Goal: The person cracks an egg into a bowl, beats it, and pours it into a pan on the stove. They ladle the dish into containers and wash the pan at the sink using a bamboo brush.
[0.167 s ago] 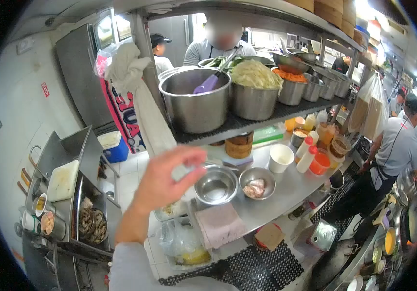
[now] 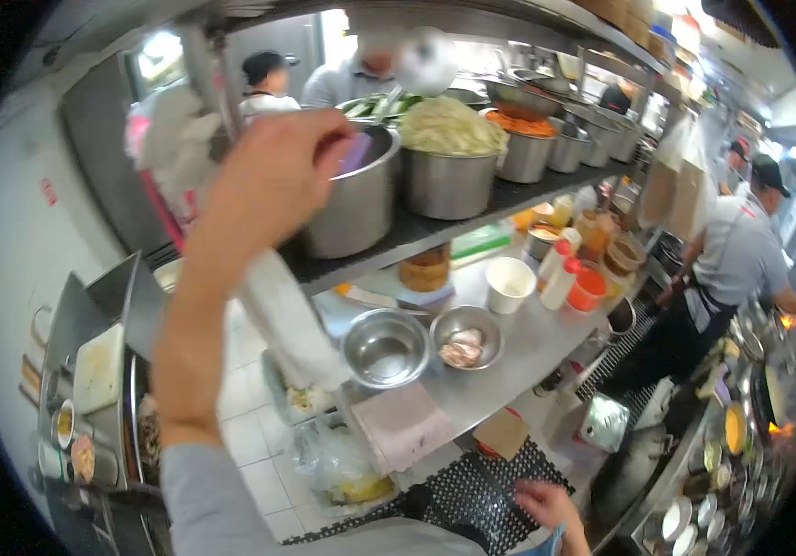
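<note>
Far to the left: a white cutting board point(image 2: 99, 366) lay at a steel sink unit, with a small steel container point(image 2: 104, 463) below it in view.
Left hand: the left hand point(image 2: 273, 171) was raised over the near side of the large steel pot point(image 2: 351, 218), its fingers bent in at the handle of the purple-handled ladle point(image 2: 353, 156); I could not tell whether they had closed firmly round it.
Purple-handled ladle: its handle sat inside the large steel pot, at the fingertips, and its shaft slanted up past the rim to a round metal head.
Below the shelf: the shiny steel bowl point(image 2: 385, 347) stood on the counter, just behind a pink cloth point(image 2: 402, 422).
Next pot along: shredded cabbage point(image 2: 449, 127) was heaped above the rim of a smaller pot point(image 2: 453, 185), just right of the large one.
Second bowl: pale pink pieces point(image 2: 462, 350) lay in it, and a white tub point(image 2: 509, 289) stood just beyond.
Right hand: low in view, the right hand point(image 2: 546, 505) hung above the black mat point(image 2: 546, 461), fingers loosely curled, gripping nothing visible.
Bottles: red-capped bottles point(image 2: 560, 283) stood beside an orange container point(image 2: 588, 289).
Far right: a co-worker in a grey shirt point(image 2: 740, 241) stood at the stove, near flames.
</note>
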A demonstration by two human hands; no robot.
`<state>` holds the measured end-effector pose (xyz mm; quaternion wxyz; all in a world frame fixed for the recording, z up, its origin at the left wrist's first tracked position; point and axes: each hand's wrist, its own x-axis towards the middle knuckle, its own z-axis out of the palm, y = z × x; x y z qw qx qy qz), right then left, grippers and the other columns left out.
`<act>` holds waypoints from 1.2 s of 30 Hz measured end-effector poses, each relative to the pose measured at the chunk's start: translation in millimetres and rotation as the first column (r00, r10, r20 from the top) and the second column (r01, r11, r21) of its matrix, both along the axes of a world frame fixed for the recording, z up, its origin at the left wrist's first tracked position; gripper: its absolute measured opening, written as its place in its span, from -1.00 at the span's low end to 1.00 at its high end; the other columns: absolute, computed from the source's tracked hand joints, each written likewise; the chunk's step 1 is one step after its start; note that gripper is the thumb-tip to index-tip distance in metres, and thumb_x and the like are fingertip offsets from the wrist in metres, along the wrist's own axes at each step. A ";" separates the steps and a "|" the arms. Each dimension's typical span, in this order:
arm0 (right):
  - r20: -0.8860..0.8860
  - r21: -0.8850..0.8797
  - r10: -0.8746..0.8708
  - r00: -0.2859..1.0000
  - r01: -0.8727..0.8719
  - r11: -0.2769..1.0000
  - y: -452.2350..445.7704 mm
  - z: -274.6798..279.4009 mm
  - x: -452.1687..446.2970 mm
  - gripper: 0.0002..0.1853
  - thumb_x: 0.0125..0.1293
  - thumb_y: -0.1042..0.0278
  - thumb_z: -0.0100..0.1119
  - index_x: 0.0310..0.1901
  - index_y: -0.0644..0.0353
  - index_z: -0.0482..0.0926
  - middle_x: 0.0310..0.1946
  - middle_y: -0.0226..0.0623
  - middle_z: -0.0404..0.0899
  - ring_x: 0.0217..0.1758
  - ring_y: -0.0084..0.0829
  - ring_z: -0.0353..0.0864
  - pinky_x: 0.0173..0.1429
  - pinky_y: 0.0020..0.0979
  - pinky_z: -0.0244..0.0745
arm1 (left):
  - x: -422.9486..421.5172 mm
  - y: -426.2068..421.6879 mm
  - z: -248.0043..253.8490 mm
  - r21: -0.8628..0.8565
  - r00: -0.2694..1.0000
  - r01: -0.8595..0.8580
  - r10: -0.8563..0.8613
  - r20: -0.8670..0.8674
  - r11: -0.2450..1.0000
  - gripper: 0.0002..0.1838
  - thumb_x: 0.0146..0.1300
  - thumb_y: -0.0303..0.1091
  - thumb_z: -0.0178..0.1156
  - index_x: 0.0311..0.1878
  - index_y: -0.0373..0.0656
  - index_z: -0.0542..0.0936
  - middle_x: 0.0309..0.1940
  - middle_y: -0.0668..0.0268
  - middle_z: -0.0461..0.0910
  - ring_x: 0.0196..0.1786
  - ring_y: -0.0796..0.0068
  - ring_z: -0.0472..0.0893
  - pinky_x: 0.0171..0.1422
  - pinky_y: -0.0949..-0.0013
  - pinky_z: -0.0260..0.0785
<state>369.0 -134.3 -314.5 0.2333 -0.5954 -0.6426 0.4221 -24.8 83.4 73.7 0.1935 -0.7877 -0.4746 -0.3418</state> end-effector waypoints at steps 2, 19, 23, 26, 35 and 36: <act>-0.029 0.138 -0.082 0.996 0.085 0.987 47.2 31.0 16.4 -0.69 0.24 0.29 0.28 -0.03 0.25 0.64 -0.17 -0.12 0.69 -0.15 -0.29 0.70 0.00 -0.34 0.56 | -3.6 41.1 16.9 -0.287 0.953 -0.072 -0.019 -0.302 0.955 -0.78 0.18 -0.35 0.18 -0.16 -0.23 0.65 -0.33 0.08 0.67 -0.30 0.17 0.66 -0.14 0.20 0.47; -0.374 0.360 -0.267 0.888 0.404 0.841 386.0 113.5 196.5 -0.67 0.28 0.48 0.21 0.06 0.38 0.56 -0.29 -0.30 0.67 -0.28 -0.57 0.63 -0.15 -0.52 0.53 | -35.9 102.0 -14.5 -0.368 0.622 -0.593 0.118 -0.774 0.716 -0.66 -0.02 -0.17 0.21 -0.19 -0.14 0.54 -0.26 0.04 0.61 -0.18 -0.02 0.63 -0.15 0.06 0.48; -0.518 0.557 -0.137 0.844 0.454 0.695 447.6 163.7 202.7 -0.66 0.31 0.55 0.16 0.12 0.36 0.53 -0.22 -0.34 0.63 -0.29 -0.63 0.58 -0.19 -0.56 0.51 | -55.9 98.0 -17.5 -0.392 0.641 -0.682 0.246 -0.727 0.617 -0.64 -0.01 -0.13 0.18 -0.15 -0.11 0.56 -0.25 0.06 0.62 -0.16 -0.02 0.63 -0.12 0.08 0.49; -0.586 0.660 0.000 0.810 0.477 0.581 477.8 207.9 206.8 -0.64 0.31 0.62 0.13 0.15 0.31 0.52 -0.20 -0.39 0.61 -0.31 -0.64 0.56 -0.22 -0.59 0.50 | -14.9 99.6 -0.9 -0.512 0.678 -0.713 0.284 -0.678 0.479 -0.62 -0.02 -0.19 0.26 -0.10 -0.10 0.62 -0.26 0.10 0.65 -0.17 0.07 0.67 -0.09 0.14 0.50; 0.194 0.980 -0.187 0.963 -0.183 0.074 683.8 388.5 138.3 -0.62 0.25 0.18 0.26 0.05 0.18 0.61 -0.07 -0.05 0.63 -0.15 -0.19 0.65 -0.08 -0.14 0.59 | 46.0 79.7 39.5 -0.758 0.833 -0.325 0.551 0.054 0.565 -0.47 -0.06 -0.44 0.42 0.07 -0.28 0.56 -0.35 0.29 0.67 -0.36 0.56 0.67 -0.28 0.46 0.54; 0.260 0.965 -0.250 0.933 -0.239 0.111 712.9 391.5 125.5 -0.56 0.21 0.11 0.30 0.05 0.16 0.61 -0.08 -0.07 0.64 -0.17 -0.17 0.65 -0.06 -0.12 0.58 | 43.7 72.0 35.8 -0.743 0.804 -0.288 0.574 0.154 0.604 -0.45 -0.05 -0.45 0.42 0.09 -0.27 0.54 -0.32 0.31 0.66 -0.36 0.57 0.66 -0.28 0.47 0.53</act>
